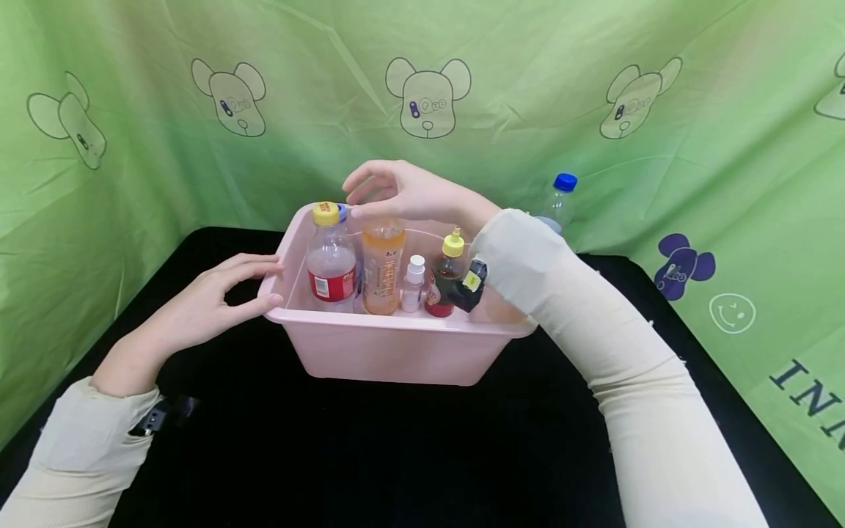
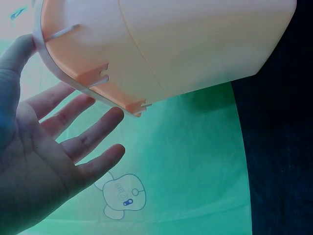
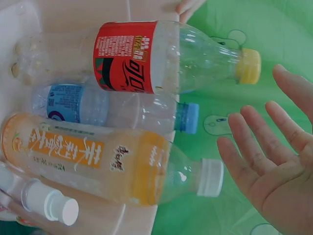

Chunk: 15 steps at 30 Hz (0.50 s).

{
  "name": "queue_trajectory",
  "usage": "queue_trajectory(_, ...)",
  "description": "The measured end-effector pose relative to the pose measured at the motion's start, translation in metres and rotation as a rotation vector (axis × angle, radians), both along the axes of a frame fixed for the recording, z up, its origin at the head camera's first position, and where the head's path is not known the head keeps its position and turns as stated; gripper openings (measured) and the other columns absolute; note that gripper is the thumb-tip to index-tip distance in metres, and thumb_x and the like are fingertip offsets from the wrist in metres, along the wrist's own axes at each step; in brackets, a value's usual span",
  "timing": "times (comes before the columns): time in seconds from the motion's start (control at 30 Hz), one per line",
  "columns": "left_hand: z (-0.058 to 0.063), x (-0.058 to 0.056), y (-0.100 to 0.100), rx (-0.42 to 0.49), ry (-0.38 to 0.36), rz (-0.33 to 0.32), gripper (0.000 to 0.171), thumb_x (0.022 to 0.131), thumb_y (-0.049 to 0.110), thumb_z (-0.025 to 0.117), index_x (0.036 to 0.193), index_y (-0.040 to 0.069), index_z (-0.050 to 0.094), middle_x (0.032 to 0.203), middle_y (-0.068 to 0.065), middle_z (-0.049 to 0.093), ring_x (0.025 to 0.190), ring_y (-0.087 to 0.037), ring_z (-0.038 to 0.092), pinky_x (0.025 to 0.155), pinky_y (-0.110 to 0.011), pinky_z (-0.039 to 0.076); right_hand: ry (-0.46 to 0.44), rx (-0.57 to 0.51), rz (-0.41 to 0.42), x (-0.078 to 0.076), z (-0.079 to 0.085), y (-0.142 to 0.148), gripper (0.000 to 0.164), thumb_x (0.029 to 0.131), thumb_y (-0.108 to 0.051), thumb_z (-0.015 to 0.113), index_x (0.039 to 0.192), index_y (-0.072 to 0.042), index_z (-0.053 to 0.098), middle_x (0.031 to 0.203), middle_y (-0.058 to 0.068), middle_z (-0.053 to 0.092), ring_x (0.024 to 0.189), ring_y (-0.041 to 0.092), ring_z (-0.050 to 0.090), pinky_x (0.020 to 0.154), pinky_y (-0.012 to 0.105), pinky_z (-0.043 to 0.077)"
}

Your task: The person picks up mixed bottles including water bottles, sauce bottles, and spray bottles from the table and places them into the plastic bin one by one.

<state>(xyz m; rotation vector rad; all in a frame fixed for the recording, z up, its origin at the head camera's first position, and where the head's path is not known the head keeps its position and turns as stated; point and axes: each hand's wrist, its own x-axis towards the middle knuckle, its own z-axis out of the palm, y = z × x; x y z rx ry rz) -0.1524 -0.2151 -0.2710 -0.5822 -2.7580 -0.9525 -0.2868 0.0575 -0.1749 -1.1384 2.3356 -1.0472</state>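
Note:
A pink plastic basin holds several upright bottles. My left hand touches its left rim with fingers and thumb, the fingers spread loosely in the left wrist view. Over the basin hovers my right hand, fingers loosely bent and holding nothing. Nearest to it are a red-labelled cola bottle with yellow cap, a blue-capped water bottle and an orange-labelled drink bottle with white cap; a gap separates hand and caps. To their right stand a small white-capped bottle and a yellow-nozzled bottle, partly hidden.
Behind my right forearm, outside the basin, stands a clear bottle with a blue cap, its lower part hidden. Black cloth covers the table. A green printed curtain hangs close behind and along both sides.

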Motion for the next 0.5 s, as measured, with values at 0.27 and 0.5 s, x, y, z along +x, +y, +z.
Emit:
queue_trajectory(0.27,0.0,0.001,0.0,-0.002,0.008,-0.001,0.046,0.088,0.03,0.064,0.129,0.013,0.055,0.132,-0.009,0.051,0.126,-0.028,0.043,0.098,-0.051,0.035,0.005,-0.038,-0.051,0.012,0.01,0.026,0.036,0.088,-0.017,0.064,0.121,-0.013,0.053,0.121,0.006,0.061,0.111,0.018,0.061,0.101,0.033,0.044)
queue_trajectory(0.5,0.002,0.001,-0.001,-0.001,0.005,0.003,0.046,0.087,0.03,0.064,0.129,0.013,0.055,0.132,-0.009,0.052,0.126,-0.028,0.043,0.098,-0.051,0.035,0.036,-0.053,-0.117,0.014,0.014,0.055,0.032,0.089,-0.019,0.063,0.12,-0.015,0.056,0.121,0.006,0.061,0.114,0.017,0.06,0.105,0.036,0.04)
